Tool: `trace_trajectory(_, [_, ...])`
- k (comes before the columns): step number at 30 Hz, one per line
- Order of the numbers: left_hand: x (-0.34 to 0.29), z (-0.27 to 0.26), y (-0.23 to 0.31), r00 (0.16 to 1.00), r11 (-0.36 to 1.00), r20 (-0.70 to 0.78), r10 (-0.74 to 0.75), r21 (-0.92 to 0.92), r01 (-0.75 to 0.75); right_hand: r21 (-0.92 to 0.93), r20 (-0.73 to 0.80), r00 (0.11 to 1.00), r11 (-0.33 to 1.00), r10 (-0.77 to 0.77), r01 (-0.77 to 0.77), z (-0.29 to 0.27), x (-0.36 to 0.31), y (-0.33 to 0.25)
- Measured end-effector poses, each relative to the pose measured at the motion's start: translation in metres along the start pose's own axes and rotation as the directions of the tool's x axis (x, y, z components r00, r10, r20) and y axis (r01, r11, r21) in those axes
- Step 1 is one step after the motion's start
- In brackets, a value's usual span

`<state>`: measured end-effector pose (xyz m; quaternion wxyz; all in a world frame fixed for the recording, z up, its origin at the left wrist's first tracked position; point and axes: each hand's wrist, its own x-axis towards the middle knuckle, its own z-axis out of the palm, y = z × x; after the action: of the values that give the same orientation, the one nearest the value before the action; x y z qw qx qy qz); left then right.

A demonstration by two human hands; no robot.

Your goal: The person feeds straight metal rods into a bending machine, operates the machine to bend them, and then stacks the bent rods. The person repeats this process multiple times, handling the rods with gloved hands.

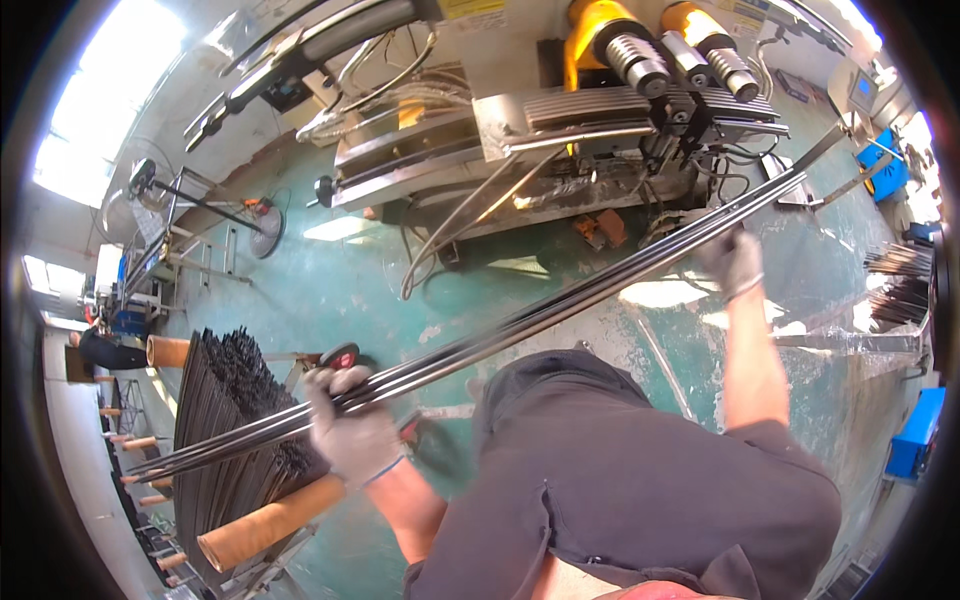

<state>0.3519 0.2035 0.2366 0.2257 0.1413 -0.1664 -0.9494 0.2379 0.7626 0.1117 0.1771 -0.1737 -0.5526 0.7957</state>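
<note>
A bundle of several long, thin metal bars point(520, 325) runs slantwise across in front of me, its right end higher in the picture. My left hand point(350, 430), in a pale glove, is wrapped round the bars toward their left end. Farther along, my right hand point(735, 265), gloved too and blurred, is closed on the same bars near the right end. Below the left end stands a dense stack of dark, thin strips point(225, 430) on a rack, beside a brown padded tube point(270, 520).
Ahead stands a long machine point(590, 110) with yellow motor housings point(600, 35) and hanging cables. A stand with a disc point(265, 232) is at the left. More bars point(900, 300) lie on a rack at the right, near a blue box point(915, 435). Another person point(108, 350) is far left.
</note>
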Motion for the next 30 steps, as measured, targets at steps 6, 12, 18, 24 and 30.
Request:
trace_trajectory(6, [0.029,0.042,-0.131,0.916,0.920,0.276,-0.290,0.344,0.188,0.701,0.134,0.845,0.553,0.518,-0.451,0.083,-0.025,0.012])
trace_trajectory(12, [0.095,0.078,-0.172,0.855,0.917,0.421,-0.302,0.373,0.140,0.647,0.131,0.916,0.667,0.379,-0.368,0.075,0.018,-0.039])
trace_trajectory(18, [0.170,0.097,-0.190,0.798,0.902,0.428,-0.424,0.276,0.332,0.529,-0.111,0.954,0.829,0.278,-0.181,0.076,0.085,-0.021])
trace_trajectory(24, [0.297,0.061,-0.143,0.858,0.920,0.343,-0.382,0.227,0.319,0.399,-0.349,0.929,0.916,0.122,0.030,0.043,0.166,-0.018])
trace_trajectory(30, [0.330,0.031,-0.190,0.895,0.871,0.162,-0.416,0.354,0.341,-0.133,-0.046,0.981,0.974,-0.189,0.182,-0.009,0.236,0.024])
